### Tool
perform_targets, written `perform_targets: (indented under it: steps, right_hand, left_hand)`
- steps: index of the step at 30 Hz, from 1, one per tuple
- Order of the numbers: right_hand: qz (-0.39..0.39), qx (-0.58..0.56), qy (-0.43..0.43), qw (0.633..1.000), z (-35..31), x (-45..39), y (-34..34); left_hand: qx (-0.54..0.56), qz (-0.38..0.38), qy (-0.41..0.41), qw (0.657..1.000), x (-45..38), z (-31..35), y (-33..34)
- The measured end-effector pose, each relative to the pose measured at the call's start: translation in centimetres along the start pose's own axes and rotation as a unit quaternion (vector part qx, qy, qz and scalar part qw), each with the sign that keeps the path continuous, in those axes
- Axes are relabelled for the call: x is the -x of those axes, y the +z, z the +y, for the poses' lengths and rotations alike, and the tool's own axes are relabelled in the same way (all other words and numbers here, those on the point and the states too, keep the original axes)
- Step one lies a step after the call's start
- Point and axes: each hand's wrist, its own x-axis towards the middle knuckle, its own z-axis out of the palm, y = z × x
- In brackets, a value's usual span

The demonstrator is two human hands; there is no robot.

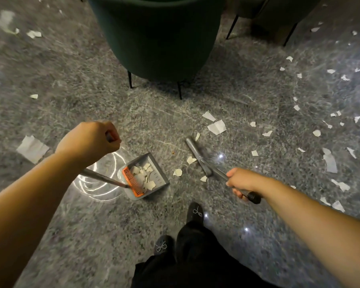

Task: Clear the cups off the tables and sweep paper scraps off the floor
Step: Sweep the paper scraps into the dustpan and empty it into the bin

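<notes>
My left hand [89, 140] grips the top of the long handle of a grey dustpan [158, 179], which stands on the floor with an orange comb at its back edge and several paper scraps inside. My right hand [240, 181] grips the handle of a grey broom [197, 156], whose head lies on the floor right of the pan. A few white paper scraps [178, 172] lie between pan and broom head. Larger paper scraps [216, 126] lie just beyond the broom. No cups are in view.
A dark green armchair [158, 34] on thin black legs stands straight ahead; a second chair [279, 13] is at the top right. Many scraps litter the grey stone floor [195, 113] to the right [328, 161] and left [32, 148]. My feet in black shoes [194, 212] are near the pan.
</notes>
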Motion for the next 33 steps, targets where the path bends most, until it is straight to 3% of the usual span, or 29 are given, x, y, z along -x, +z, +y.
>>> perform_targets:
  steps: [7,14,23,33]
  right_hand:
    - [-0.054,0.121,-0.044,0.990,-3.6,-0.2,2.2]
    - [-0.100,0.131,-0.072,0.984,-4.8,-1.4,7.0]
    - [-0.116,0.021,-0.072,0.990,-4.4,1.2,9.5]
    - [-0.036,-0.104,-0.049,0.993,-1.8,5.7,10.9]
  left_hand:
    - [-0.002,-0.007,-0.006,1.000,-0.9,0.9,-0.2]
    - [-0.009,0.000,-0.002,1.000,-0.6,1.0,0.4]
    - [-0.008,0.014,0.002,1.000,3.1,-2.2,0.6]
    - [0.033,0.023,-0.011,0.999,7.2,-4.9,-0.2]
